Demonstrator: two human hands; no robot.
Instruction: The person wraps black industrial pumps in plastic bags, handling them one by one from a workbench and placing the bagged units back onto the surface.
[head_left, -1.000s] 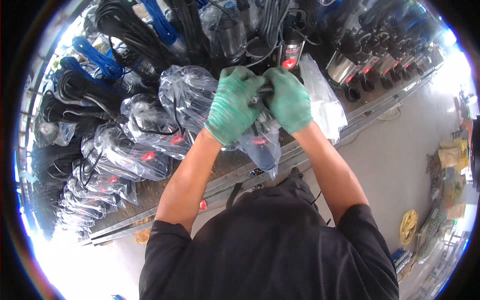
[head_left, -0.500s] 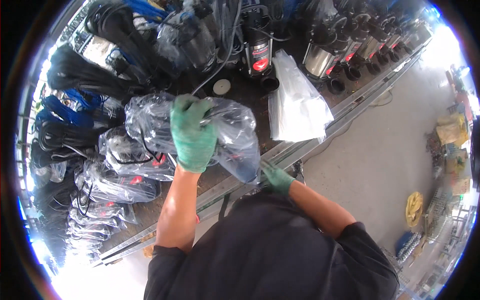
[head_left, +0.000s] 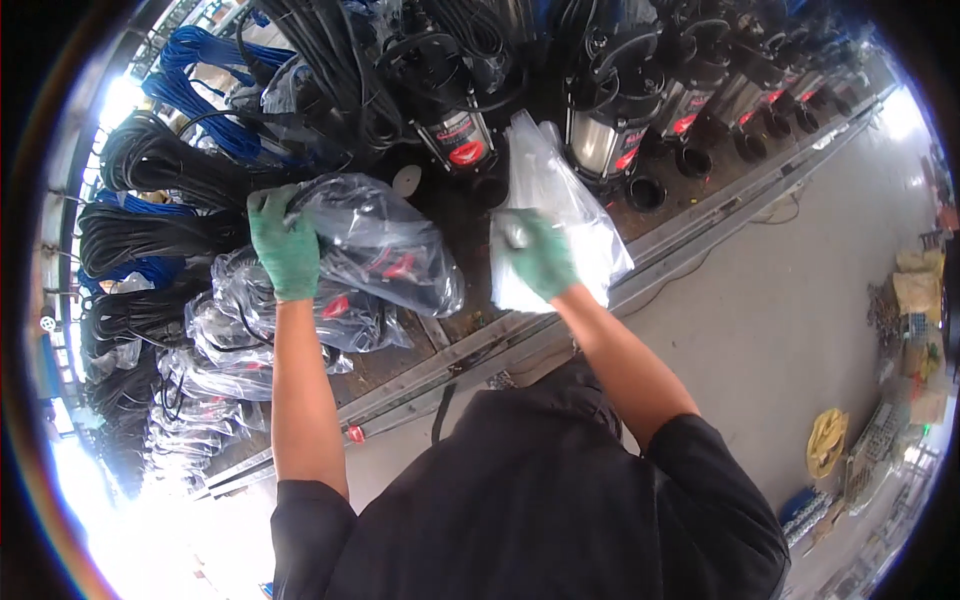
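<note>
My left hand (head_left: 285, 245), in a green glove, is closed on the upper end of a pump in a clear plastic bag (head_left: 405, 250). This bagged pump lies tilted on the bench, its red label showing through the film. My right hand (head_left: 538, 252), also in a green glove, is over a stack of clear plastic bags (head_left: 580, 205). Motion smears its fingers, so whether they pinch a bag cannot be made out. Behind the stack, an unbagged steel pump (head_left: 455, 135) with a black top stands upright.
More bagged pumps (head_left: 235, 375) lie in a row on the left. Coiled black cables (head_left: 155, 240) and blue ropes (head_left: 205, 85) fill the back left. Upright steel pumps (head_left: 605, 140) line the bench to the right. A metal rail (head_left: 480, 345) edges the bench. A white disc (head_left: 406, 181) lies behind the bagged pump.
The bagged pump has gone from hanging over the bench edge to lying farther left on the bench, my left hand moving with it. My right hand has risen from the edge onto the plastic bags.
</note>
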